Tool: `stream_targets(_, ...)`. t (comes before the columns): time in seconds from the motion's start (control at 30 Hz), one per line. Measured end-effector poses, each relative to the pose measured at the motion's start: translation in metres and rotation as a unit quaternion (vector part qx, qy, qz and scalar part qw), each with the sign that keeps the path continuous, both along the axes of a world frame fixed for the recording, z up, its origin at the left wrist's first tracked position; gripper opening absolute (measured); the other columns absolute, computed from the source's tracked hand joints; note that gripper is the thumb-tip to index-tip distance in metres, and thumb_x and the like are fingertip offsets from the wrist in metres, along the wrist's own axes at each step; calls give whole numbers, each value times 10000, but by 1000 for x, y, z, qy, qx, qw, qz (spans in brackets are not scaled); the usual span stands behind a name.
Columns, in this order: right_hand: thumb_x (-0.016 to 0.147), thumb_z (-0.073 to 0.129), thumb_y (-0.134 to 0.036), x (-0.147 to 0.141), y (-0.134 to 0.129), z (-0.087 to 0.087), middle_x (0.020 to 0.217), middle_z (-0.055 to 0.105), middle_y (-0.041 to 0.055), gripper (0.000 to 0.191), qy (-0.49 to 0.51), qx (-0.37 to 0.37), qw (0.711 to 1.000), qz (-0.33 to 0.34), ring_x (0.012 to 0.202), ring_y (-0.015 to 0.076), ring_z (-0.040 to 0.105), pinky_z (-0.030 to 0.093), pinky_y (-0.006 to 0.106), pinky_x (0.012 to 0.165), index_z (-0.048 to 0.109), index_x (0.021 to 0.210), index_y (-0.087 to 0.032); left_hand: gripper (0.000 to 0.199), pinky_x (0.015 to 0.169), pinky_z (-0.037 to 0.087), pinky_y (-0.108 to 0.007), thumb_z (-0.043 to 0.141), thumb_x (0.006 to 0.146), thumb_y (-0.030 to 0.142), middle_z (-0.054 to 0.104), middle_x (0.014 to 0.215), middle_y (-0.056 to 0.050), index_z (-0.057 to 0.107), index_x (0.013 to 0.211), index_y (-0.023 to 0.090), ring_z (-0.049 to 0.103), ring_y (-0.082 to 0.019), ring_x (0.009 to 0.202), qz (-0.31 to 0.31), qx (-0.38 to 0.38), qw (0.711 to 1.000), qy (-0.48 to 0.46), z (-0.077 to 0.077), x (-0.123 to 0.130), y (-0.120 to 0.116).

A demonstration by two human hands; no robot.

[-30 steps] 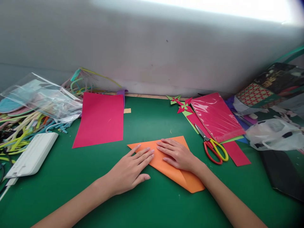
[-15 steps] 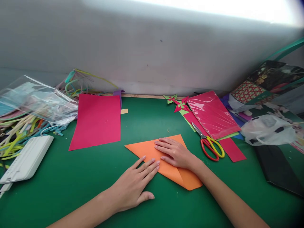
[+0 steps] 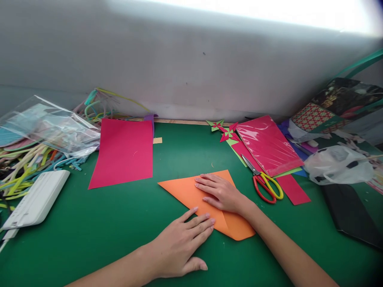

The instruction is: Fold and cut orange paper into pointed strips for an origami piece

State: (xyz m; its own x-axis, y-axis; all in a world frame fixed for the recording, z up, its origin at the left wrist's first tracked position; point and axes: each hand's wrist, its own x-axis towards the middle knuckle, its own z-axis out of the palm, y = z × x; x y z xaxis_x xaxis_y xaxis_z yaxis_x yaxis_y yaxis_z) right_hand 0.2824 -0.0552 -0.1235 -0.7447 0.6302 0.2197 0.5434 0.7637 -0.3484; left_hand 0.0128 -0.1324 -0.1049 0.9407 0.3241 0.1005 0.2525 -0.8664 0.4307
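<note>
From where I stand, a pale wall (image 3: 134,52) rises behind a green table (image 3: 185,153). At its right far side sits a patterned bag (image 3: 338,103), and at the left a clear plastic sleeve (image 3: 54,123) lies over a heap of coloured strips (image 3: 24,175). Near the middle of the table's near part lies the orange paper (image 3: 185,189), folded, with one sharp corner pointing left. The right hand (image 3: 220,192) rests palm down on it, holding it flat with the fingers close together. The left hand (image 3: 182,243) is wide open, its fingertips on the paper's lower edge and its thumb spread away from it. Neither hand grips anything. Beyond the left hand there's a red sheet (image 3: 124,151), and over on the right a shiny wrapped red packet (image 3: 269,145). Right of that packet are a white plastic bag (image 3: 338,165) and a black flat object (image 3: 350,215); a white boxy device (image 3: 37,199) is at far left. Scissors (image 3: 259,175) with red and yellow handles lie beside a red strip (image 3: 294,189). Smaller are two red-and-green paper stars (image 3: 229,132), and smallest, a tan scrap (image 3: 157,140) beside the red sheet.
</note>
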Motion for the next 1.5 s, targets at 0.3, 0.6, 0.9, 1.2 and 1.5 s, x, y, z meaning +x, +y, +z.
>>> stream_targets(0.3,1034,623,-302,0,0,2,1565,575,65,594,-1,-2,1000,-3,1481,287,494,460,508,1212,461,1605,-280,761,1336,206,-463,389,1077,620,346,1695,-128,327,1654,127,358,-290,1572,-51,13,999,-12,8,15,-5)
stream_targets(0.6,1045,606,-311,0,0,0,1576,562,66,587,-4,-5,1000,1,1492,292,478,447,517,1219,451,1610,-277,671,1350,128,-442,322,1115,528,417,1665,-130,351,1627,96,388,-268,1558,-71,-1,997,-38,-6,28,-16)
stream_targets(0.9,1061,571,-318,0,-1,2,1605,530,51,559,-13,-21,1000,-1,1509,298,450,431,531,1229,454,1606,-274,552,1332,223,-429,375,1117,406,531,1588,-145,496,1520,48,461,-276,1509,-91,55,993,-50,0,41,-17)
stream_targets(1.2,1054,587,-315,0,0,2,1597,539,71,557,-9,-21,1000,1,1512,297,443,435,528,1224,472,1595,-251,671,1323,242,-460,345,1108,550,334,1710,-93,335,1650,154,357,-260,1574,-57,82,995,-30,4,28,-5)
stream_targets(1.5,1056,586,-308,1,-1,-3,1598,540,52,544,7,-14,1000,-3,1510,283,447,428,501,1234,483,1587,-256,777,1340,95,-451,355,1095,603,300,1724,-84,133,1707,180,286,-266,1603,53,101,993,30,-9,-4,17)
